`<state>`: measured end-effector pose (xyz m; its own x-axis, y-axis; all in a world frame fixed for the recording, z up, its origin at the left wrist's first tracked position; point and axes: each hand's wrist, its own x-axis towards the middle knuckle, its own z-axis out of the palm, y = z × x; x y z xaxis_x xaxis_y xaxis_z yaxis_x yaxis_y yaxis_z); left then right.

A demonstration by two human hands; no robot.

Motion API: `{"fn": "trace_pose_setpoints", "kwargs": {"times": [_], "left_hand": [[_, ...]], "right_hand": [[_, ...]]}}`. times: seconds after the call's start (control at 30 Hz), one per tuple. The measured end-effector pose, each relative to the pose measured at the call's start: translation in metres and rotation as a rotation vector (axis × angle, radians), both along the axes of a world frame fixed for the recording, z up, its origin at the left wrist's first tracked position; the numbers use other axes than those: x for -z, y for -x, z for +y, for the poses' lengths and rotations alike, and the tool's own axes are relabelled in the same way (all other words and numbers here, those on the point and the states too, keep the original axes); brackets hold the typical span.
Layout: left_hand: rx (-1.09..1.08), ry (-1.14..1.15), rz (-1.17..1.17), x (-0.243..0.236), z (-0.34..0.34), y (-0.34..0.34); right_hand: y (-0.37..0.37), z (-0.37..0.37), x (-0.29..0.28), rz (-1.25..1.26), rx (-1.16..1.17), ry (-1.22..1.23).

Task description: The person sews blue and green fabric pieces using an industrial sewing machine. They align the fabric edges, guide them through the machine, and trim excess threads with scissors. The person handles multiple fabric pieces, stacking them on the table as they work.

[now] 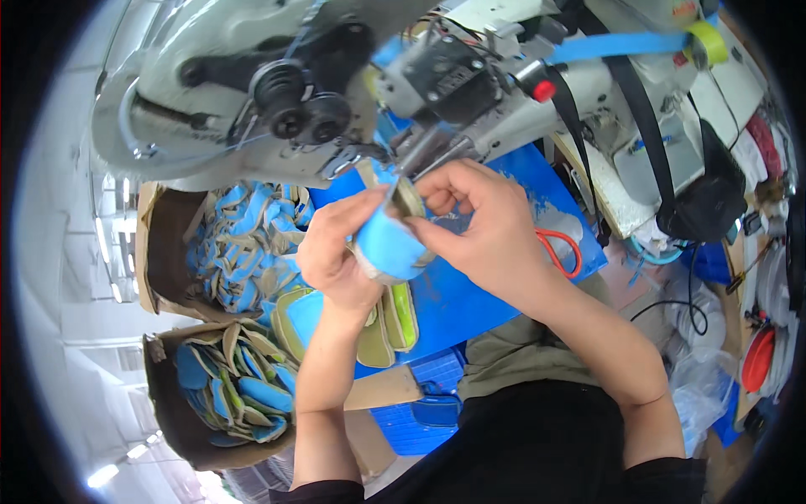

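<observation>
Under the sewing machine head point(252, 92), a curved piece of blue and tan padded fabric point(391, 246) is bent into a cup shape between my hands. My left hand point(340, 244) grips its left side, fingers pointing up toward the machine's needle area. With thumb and fingers, my right hand point(495, 223) pinches the upper right edge, close to the metal parts. The needle itself cannot be made out. Several olive and green flat pieces point(390, 323) lie on the blue table point(470, 290) below my left wrist.
On the left, one cardboard box point(172, 252) holds many blue and tan pieces, and a nearer box point(180, 420) holds blue and green ones. A red-orange looped handle point(561, 252) lies right of my right wrist. Blue tape point(625, 44) and black straps point(642, 126) cross the machine's right side.
</observation>
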<state>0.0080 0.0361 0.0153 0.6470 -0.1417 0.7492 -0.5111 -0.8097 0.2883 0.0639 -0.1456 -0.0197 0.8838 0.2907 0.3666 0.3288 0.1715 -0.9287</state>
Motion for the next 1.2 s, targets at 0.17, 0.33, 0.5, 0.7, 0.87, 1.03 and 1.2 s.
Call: {"fn": "trace_pose_setpoints", "kwargs": {"times": [0.17,0.33,0.5,0.7,0.87,1.03,1.2], "left_hand": [[0.029,0.081,0.041,-0.004,-0.007,0.005],[0.034,-0.334,-0.086,-0.018,-0.020,0.001],[0.034,-0.448,-0.075,-0.024,-0.019,0.002],[0.017,-0.484,-0.043,-0.031,-0.013,-0.006],[0.026,-0.474,-0.044,-0.034,-0.011,-0.008],[0.081,-0.413,-0.013,-0.035,-0.012,-0.008],[0.040,0.097,0.140,-0.020,0.002,0.000]], "right_hand": [[0.004,0.002,0.000,0.057,-0.015,0.003],[0.009,0.013,0.012,0.091,0.014,-0.089],[0.015,0.010,0.010,0.084,0.047,0.001],[0.005,0.018,0.001,0.130,0.076,-0.052],[0.005,0.023,-0.001,0.065,0.141,-0.052],[0.007,0.028,0.017,-0.023,0.215,-0.157],[0.011,0.037,0.037,-0.186,0.353,-0.050]]}}
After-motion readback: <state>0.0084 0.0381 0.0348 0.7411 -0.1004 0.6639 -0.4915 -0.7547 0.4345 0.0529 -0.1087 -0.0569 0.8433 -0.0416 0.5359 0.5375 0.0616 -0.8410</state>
